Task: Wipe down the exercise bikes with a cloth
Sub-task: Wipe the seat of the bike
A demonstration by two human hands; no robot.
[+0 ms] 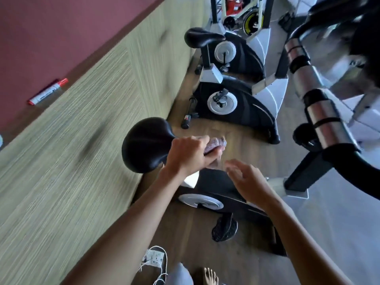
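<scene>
Firmly gripping the bunched cloth (216, 144) at the saddle (147, 144) nose, the left hand (189, 154) should sweep rearward; the right hand (247, 178) hovers released beside it.

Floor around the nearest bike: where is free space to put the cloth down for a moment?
Bare wood floor lies between the near saddle and the second bike. Lower down it is crowded: a pedal, a white cable and a bare foot.

bikes (236, 103) beside wall (82, 140), marker (47, 91) on ledge (37, 58)
</scene>
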